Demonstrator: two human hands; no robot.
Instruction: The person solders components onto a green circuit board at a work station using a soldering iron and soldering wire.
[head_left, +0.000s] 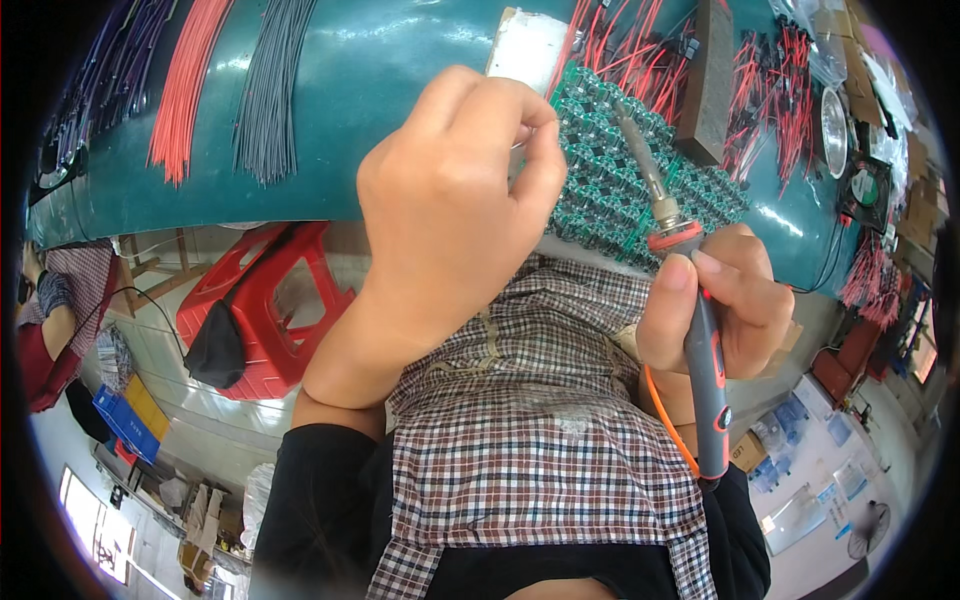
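Note:
My right hand [745, 295] grips a soldering iron [710, 400] with a dark grey and red handle. Its metal tip points up and left, over a panel of small green circuit boards [600, 190] on the bench; I cannot tell if it touches them. An orange cord [658, 405] runs beside the handle. At the panel's left edge my left hand [450, 190] is closed in a pinch, back of the hand toward me. What its fingertips hold, if anything, is hidden. Just beyond that hand lies a white block [527, 48].
On the green bench [335, 110] lie bundles of red wires [190, 90] and grey wires [272, 90] at left. Beyond the boards are a dark bar [706, 90] and more red wires [785, 90]. A red stool [265, 300] stands below left; another person's arm [60, 325] shows farther left.

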